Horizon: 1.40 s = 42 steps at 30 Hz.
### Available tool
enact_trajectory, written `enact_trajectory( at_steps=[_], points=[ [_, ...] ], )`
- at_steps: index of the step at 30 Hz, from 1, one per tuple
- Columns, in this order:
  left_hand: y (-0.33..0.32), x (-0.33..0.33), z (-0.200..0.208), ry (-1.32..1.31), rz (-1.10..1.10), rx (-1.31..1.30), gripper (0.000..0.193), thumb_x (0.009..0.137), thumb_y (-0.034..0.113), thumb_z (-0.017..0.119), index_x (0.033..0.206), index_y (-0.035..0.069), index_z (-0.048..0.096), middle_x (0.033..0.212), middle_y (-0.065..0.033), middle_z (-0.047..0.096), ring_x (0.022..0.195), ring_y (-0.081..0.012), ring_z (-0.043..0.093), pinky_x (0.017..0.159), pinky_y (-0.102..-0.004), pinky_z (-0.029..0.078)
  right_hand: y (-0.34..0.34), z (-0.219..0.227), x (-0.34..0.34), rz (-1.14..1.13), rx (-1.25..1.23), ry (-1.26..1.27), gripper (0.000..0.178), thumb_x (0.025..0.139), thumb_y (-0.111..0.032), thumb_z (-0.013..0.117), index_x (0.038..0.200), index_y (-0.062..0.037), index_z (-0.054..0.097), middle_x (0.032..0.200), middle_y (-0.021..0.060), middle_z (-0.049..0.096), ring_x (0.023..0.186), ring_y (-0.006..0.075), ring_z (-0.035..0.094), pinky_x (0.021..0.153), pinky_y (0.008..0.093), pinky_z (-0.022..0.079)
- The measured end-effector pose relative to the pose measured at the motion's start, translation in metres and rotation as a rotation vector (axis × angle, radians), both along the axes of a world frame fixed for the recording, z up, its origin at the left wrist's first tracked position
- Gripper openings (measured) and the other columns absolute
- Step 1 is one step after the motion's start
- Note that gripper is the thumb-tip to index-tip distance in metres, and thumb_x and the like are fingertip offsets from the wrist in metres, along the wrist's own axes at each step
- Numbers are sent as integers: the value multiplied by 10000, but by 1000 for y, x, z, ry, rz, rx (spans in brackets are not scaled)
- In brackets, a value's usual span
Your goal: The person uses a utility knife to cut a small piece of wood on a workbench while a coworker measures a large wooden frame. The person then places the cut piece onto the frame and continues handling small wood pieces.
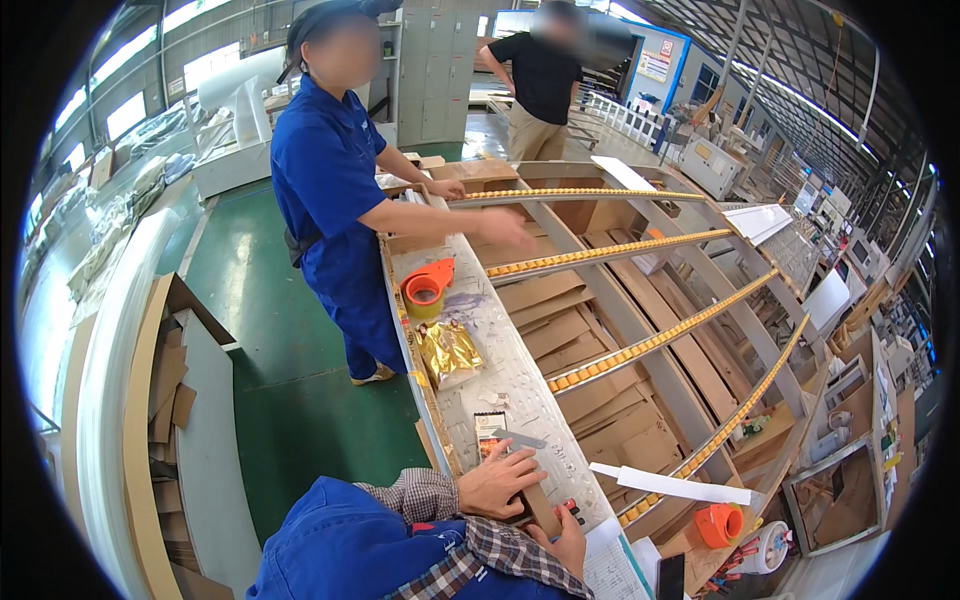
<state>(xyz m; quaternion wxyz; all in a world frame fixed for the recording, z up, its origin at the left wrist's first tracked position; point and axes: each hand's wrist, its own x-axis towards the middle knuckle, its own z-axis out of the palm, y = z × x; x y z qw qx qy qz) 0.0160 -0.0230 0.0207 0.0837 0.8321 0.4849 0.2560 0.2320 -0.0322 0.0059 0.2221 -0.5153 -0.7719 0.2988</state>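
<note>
My left hand [497, 484] reaches over a brown strip [543, 512] on the long worktop, fingers somewhat apart and curved across its far end. My right hand [567, 546] grips the near end, with thumb and fingers about it. Just beyond my left fingertips lies a flat grey metal blade [522, 439]; whether it joins anything under the hand is hidden. A small printed packet [489, 430] lies beside it. Something dark with red shows beside the strip, mostly covered by my hands. Farther along are a gold foil bag [450, 350] and an orange tape dispenser [427, 284].
A co-worker in blue [325, 190] stands far left, one arm stretched over the bench. Another person [540, 80] stands beyond. Yellow roller tracks [665, 345] cross the frame at right, above cardboard sheets [620, 430]. Near right are a second tape dispenser [718, 524] and a white bucket [768, 548].
</note>
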Motion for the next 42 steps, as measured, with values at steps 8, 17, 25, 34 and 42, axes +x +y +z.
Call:
enact_trajectory(
  at_steps=[8,17,25,34,42],
  points=[
    [-1,0,4,-12,-56,30,486,728,263,536,1170,68,482,1105,-130,485,1183,-271,401,1007,-535,215,1,0,1,17,10,-3,627,668,-308,775,1139,3,500,1029,158,602,971,289,575,804,338,463],
    [0,0,0,-14,-62,60,474,734,251,549,1174,91,481,1087,-114,491,1175,-263,407,1005,-519,220,0,6,-1,22,38,-37,609,681,-307,765,1153,-14,515,1040,146,603,964,289,574,798,348,465],
    [2,0,-2,-19,-93,65,468,733,241,561,1171,95,483,1073,-109,494,1155,-256,418,997,-508,233,1,2,1,29,1,-37,589,686,-300,758,1150,-25,522,1059,144,592,980,289,559,808,355,456],
    [2,1,-1,-21,-116,60,423,751,192,540,1158,90,488,1087,-105,491,1156,-248,417,1008,-502,226,1,2,0,30,36,-27,565,689,-314,754,1132,-35,542,1013,150,596,941,298,564,778,356,459],
    [1,1,-2,-16,-118,56,399,747,143,543,1138,75,495,1093,-108,490,1154,-247,418,1005,-501,231,0,3,-1,38,77,-21,557,684,-303,754,1124,-33,545,961,155,603,888,308,582,738,356,470]
  ],
)
